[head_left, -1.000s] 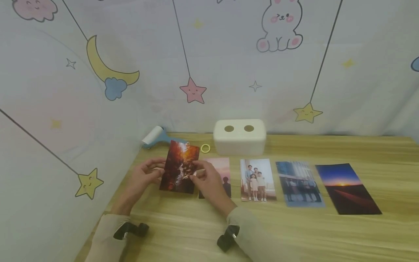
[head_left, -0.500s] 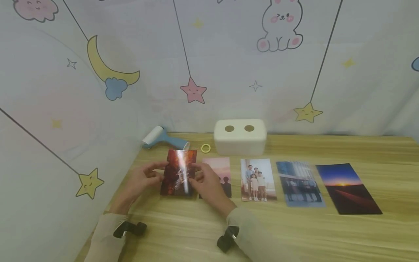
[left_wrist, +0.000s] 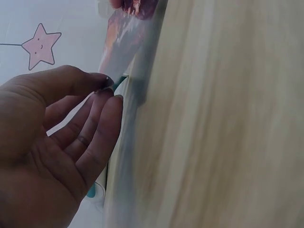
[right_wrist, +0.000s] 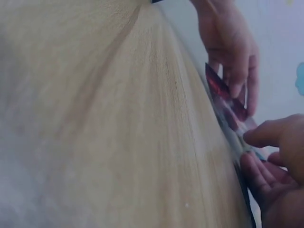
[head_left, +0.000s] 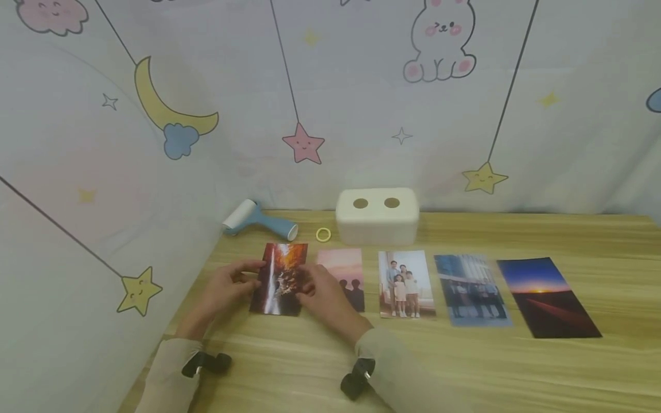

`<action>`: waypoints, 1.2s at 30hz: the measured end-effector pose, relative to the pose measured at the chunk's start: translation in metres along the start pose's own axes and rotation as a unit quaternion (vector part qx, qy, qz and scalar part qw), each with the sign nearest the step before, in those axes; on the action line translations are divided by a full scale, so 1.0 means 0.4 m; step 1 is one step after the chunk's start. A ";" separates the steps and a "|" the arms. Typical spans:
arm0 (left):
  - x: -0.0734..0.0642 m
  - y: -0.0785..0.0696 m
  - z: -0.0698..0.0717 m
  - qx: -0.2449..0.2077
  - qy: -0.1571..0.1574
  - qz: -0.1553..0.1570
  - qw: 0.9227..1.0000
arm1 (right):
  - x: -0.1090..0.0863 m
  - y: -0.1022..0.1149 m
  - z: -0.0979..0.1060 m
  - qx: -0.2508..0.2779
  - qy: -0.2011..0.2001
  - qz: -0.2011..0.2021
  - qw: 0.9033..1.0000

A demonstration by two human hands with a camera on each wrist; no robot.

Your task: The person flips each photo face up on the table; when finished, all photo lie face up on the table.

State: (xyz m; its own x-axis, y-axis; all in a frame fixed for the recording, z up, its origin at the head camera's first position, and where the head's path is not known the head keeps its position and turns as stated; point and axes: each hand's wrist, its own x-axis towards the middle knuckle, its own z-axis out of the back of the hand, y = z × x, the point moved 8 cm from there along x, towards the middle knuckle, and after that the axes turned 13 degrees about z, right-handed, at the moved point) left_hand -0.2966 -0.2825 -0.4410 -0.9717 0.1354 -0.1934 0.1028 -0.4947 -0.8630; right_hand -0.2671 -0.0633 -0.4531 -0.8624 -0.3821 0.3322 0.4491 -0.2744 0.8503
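A glossy photo (head_left: 279, 284) in dark red and orange is held just above the table, close to flat, at the left end of a row of photos. My left hand (head_left: 224, 289) pinches its left edge between thumb and fingers, as the left wrist view confirms with the hand (left_wrist: 71, 114) seen close. On the opposite edge, my right hand (head_left: 325, 295) grips it, thumb above and fingers beneath in the right wrist view. Partly behind the right hand lies a pink photo (head_left: 341, 264) with dark silhouettes.
Further right lie a family photo (head_left: 405, 284), a bluish group photo (head_left: 472, 289) and a sunset photo (head_left: 549, 298). Behind the row are a blue-handled lint roller (head_left: 260, 221), a small yellow ring (head_left: 323, 234) and a white box (head_left: 377, 221) with two holes. A patterned curtain (head_left: 361, 92) borders the table.
Both hands have lowered the red-orange photo toward the table and flattened it. The lint roller's handle, partly covered before, now shows fully.
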 end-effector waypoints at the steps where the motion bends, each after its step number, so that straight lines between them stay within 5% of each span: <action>1: 0.000 0.002 -0.001 -0.005 0.002 0.002 1.000 | 0.000 0.000 -0.001 -0.003 0.003 0.000 1.000; 11: 0.002 0.006 -0.011 0.031 0.000 0.019 0.999 | -0.001 0.006 -0.010 -0.035 0.014 0.011 0.999; 23: -0.003 -0.017 -0.020 0.110 -0.026 -0.014 0.994 | 0.000 0.007 -0.013 -0.050 0.007 0.016 0.999; 36: -0.010 -0.045 -0.028 0.191 -0.067 -0.050 0.978 | 0.002 0.005 -0.014 -0.056 -0.001 0.006 0.998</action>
State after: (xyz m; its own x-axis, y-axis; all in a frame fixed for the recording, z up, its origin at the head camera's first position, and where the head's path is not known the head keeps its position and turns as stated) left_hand -0.2924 -0.2647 -0.4298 -0.9945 0.0993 -0.0322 -0.0567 -0.7731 -0.6318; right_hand -0.2657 -0.0692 -0.4534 -0.8567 -0.3846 0.3437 0.4836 -0.3672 0.7945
